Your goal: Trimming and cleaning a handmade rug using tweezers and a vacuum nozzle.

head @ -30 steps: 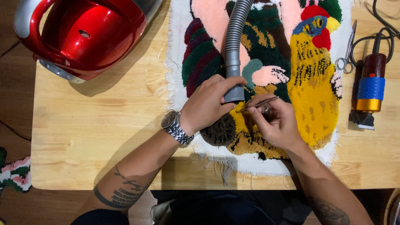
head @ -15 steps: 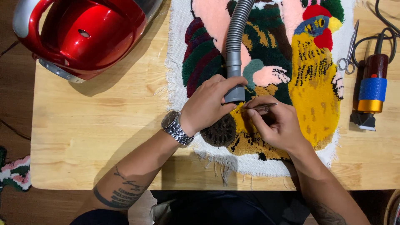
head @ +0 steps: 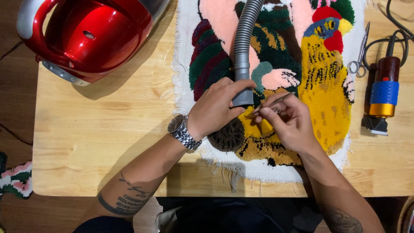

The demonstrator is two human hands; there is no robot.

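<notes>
A colourful tufted rug [head: 319, 86] on white backing cloth lies on the wooden table [head: 99, 129]. My left hand [head: 215, 110], with a metal wristwatch, grips the end of a grey ribbed vacuum hose [head: 243, 47]; its round dark brush head [head: 227, 136] rests on the rug below my palm. Right beside it, my right hand [head: 289, 123] pinches a thin metal tool [head: 271, 103], like tweezers, whose tip points at the yellow pile next to the hose end.
A red canister vacuum cleaner [head: 86, 36] sits at the table's far left corner. Scissors [head: 361, 51] and a corded trimmer [head: 381, 92] with blue and orange bands lie right of the rug. A small rug piece [head: 15, 179] lies on the floor at left.
Both hands stay in nearly the same spot on the rug. The right hand's thin tool has shifted slightly by the hose end.
</notes>
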